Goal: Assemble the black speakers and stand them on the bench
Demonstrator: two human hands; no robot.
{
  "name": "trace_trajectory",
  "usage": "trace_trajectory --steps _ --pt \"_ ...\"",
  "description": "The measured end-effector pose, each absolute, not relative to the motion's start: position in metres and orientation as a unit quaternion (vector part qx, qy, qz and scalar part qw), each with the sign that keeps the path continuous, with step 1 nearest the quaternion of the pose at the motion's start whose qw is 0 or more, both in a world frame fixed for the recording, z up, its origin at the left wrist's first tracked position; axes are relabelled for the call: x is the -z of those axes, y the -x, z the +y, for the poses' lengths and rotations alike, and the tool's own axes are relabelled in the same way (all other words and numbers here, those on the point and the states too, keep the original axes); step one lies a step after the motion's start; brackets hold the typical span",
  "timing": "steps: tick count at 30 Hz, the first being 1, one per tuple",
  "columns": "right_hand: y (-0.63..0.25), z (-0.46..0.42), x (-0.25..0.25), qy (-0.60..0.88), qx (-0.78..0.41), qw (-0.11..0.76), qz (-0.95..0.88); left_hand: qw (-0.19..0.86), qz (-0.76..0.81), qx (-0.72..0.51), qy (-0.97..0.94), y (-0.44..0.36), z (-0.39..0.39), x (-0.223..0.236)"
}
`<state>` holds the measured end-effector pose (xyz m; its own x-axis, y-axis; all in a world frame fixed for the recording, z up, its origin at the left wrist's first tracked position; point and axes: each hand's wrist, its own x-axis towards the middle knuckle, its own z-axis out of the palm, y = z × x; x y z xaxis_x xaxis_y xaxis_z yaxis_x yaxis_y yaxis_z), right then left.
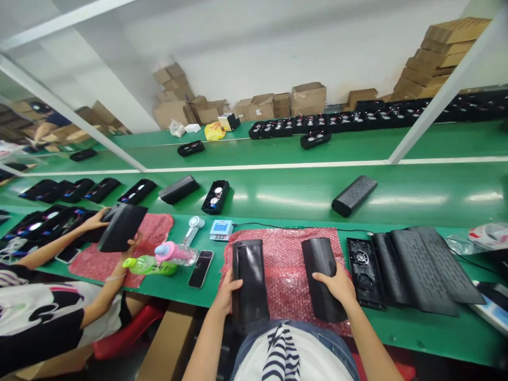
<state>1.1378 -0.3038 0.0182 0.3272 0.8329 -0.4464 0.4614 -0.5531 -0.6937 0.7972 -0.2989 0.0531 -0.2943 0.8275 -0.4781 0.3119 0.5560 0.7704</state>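
Black plastic fills both your palms: your left hand (pixel 227 292) grips a speaker shell (pixel 250 280), fingers wrapped round its edge. Your right hand (pixel 336 286) clasps a curved cover (pixel 322 275) over the red bubble wrap (pixel 283 248).

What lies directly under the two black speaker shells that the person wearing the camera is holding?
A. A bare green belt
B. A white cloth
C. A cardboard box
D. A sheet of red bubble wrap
D: the left hand and right hand each grip a black speaker shell resting on the sheet of red bubble wrap spread over the green bench.
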Motion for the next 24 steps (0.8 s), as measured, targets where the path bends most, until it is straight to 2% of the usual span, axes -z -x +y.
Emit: trace_trajectory --steps 3,6,10,14,18,24 --pt "-1.138 -0.302 -0.019 0.829 -0.321 0.107 -0.445 0.416 0.779 -0.206 -0.421 -0.803 -0.286 -0.043" --pt "-1.129 -0.305 -0.018 0.835 -0.260 0.064 -0.480 0.333 0.817 -0.096 -0.461 -0.821 -0.283 -0.029" --pt "-1.113 -0.305 -0.013 0.843 -0.208 0.005 -0.496 0.292 0.829 -0.033 -0.475 -0.846 -0.289 -0.019" --pt "-1.109 -0.303 -0.014 0.840 -0.203 -0.013 -0.503 0.267 0.818 -0.010 -0.510 -0.851 -0.292 -0.017" --pt "-1.118 -0.302 -0.014 0.816 -0.271 -0.023 -0.509 0.283 0.807 -0.016 -0.518 -0.844 -0.288 -0.015" --pt "-1.126 -0.304 -0.013 0.795 -0.326 0.018 -0.512 0.289 0.812 -0.057 -0.505 -0.837 -0.288 -0.008"
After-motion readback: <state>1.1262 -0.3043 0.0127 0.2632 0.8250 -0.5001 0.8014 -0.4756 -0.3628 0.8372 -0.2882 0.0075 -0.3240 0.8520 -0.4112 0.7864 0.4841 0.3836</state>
